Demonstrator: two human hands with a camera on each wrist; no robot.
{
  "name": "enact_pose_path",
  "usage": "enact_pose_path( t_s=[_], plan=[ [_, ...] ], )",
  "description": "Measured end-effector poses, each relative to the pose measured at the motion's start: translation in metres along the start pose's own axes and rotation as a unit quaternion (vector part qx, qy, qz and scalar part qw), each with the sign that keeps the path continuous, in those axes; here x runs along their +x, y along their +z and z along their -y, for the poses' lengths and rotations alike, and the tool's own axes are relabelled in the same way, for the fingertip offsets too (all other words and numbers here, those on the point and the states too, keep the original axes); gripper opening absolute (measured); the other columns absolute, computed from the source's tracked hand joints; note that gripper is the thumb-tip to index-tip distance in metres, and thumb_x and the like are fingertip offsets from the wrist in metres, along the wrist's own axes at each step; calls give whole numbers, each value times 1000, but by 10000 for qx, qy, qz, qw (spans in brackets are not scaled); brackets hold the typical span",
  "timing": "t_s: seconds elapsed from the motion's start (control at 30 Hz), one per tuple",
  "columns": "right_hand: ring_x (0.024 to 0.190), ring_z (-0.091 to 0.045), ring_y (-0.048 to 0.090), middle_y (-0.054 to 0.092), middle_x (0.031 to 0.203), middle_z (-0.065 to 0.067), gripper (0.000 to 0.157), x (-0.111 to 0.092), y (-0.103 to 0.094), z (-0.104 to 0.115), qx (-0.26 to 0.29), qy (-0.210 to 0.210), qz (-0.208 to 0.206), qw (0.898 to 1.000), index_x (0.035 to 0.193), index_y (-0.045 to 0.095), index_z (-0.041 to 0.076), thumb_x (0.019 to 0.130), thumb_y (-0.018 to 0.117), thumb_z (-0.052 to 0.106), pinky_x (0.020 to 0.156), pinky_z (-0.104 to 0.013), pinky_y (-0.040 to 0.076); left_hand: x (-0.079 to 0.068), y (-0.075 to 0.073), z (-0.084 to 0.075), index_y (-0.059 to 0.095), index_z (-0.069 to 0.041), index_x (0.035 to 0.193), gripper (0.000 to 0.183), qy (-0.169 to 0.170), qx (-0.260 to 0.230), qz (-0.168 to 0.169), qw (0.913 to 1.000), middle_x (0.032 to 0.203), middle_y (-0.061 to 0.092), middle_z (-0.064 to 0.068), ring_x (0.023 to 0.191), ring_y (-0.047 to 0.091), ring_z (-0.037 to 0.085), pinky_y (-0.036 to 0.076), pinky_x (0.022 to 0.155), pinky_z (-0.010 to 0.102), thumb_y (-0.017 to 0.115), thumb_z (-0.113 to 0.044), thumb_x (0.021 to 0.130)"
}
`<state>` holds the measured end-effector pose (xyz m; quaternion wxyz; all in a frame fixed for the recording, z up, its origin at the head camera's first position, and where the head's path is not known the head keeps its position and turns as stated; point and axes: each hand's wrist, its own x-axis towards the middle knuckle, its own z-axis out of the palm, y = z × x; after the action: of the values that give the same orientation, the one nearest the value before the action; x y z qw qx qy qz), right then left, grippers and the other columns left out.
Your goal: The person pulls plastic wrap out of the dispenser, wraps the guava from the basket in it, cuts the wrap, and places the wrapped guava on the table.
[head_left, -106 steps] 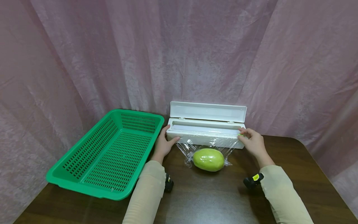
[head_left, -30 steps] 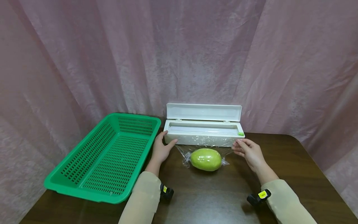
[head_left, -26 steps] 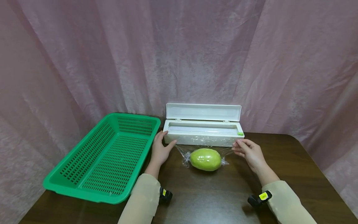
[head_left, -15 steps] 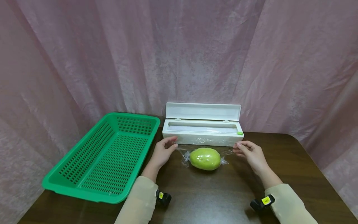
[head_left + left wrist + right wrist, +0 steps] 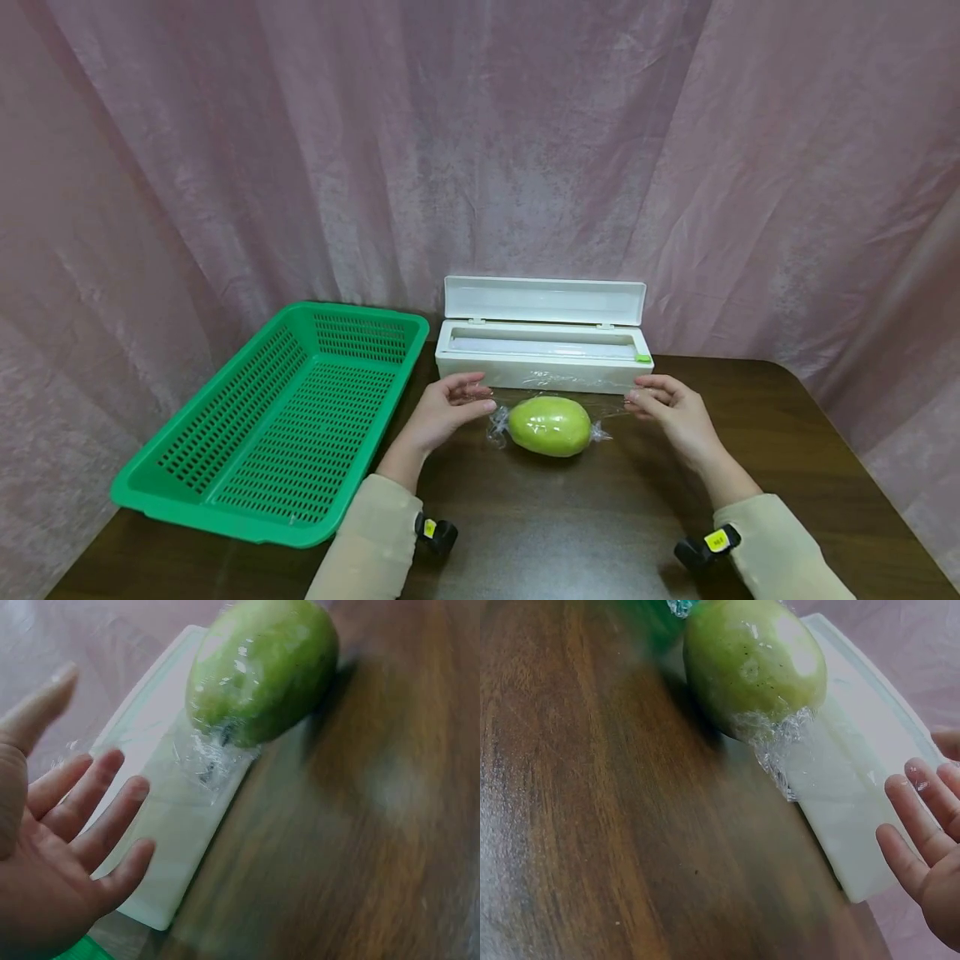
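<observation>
An oval yellow-green fruit, wrapped in plastic wrap bunched at both ends, sits on the table before an open white cling film dispenser. Clear film runs over the dispenser's front towards the fruit. At the fruit's left, my left hand has its fingers spread, thumb apart from them in the left wrist view; film glints by its fingertips. My right hand pinches the film's edge on the right, thumb near the index finger. In the right wrist view a scrap of film shows on a fingertip.
A large green plastic basket with slotted walls stands on the left of the brown wooden table. A green slider sits at the right end of the dispenser's front edge. Pink curtains hang behind.
My right hand has moved from the dispenser's slider down to the film's edge. My left hand has left the dispenser's left end and come forward and right, towards the fruit.
</observation>
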<state>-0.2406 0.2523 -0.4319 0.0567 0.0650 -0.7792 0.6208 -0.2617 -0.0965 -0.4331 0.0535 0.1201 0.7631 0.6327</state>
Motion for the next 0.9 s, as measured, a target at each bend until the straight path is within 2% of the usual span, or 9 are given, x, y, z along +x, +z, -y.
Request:
enact_pose_path(
  t_s=[0.1, 0.2, 0.33, 0.47, 0.67, 0.9],
  plan=[
    [75, -4, 68, 68, 81, 16, 41, 1, 2, 2, -437, -124, -55, 9990, 121, 54, -10, 90, 65, 17, 72, -22, 56, 1, 4, -1, 62, -10, 122, 48, 298, 646, -317, 9970, 102, 70, 6, 93, 62, 16, 53, 79, 29, 78, -22, 78],
    [72, -4, 66, 68, 80, 6, 33, 1, 5, 6, -840, -281, -181, 9959, 112, 62, -8, 90, 65, 16, 69, -20, 54, 2, 7, -4, 68, -7, 112, 35, 604, 1250, -514, 9890, 93, 69, 5, 83, 60, 14, 51, 70, 26, 75, -22, 82],
    [71, -6, 65, 69, 81, -9, 24, 0, 9, 11, -1237, -410, -344, 9909, 102, 66, -7, 91, 64, 14, 64, -20, 53, 1, 8, -8, 72, -9, 100, 19, 790, 1647, -685, 9808, 89, 69, 3, 77, 57, 12, 49, 65, 25, 69, -22, 87],
    [71, -7, 66, 69, 82, -14, 20, -4, 9, 9, -1484, -554, -364, 9867, 99, 66, -4, 91, 63, 14, 62, -21, 52, -1, 7, -7, 73, -10, 96, 13, 856, 1480, -793, 9821, 90, 70, 4, 78, 58, 12, 50, 68, 24, 67, -19, 88],
    [70, 0, 61, 69, 83, -18, 16, -12, 7, 3, -1755, -871, -299, 9802, 96, 67, -1, 91, 63, 14, 61, -18, 49, -4, 4, -2, 72, -9, 98, 13, 835, 1043, -863, 9873, 94, 69, 6, 83, 59, 14, 50, 73, 26, 68, -15, 87],
    [70, -2, 59, 69, 83, -14, 14, -25, 7, -1, -1920, -884, -134, 9773, 97, 67, 3, 91, 62, 14, 60, -19, 47, -9, 2, 3, 71, -12, 98, 13, 372, 1177, -943, 9879, 96, 67, 3, 86, 56, 15, 50, 77, 28, 65, -21, 90]
  ],
)
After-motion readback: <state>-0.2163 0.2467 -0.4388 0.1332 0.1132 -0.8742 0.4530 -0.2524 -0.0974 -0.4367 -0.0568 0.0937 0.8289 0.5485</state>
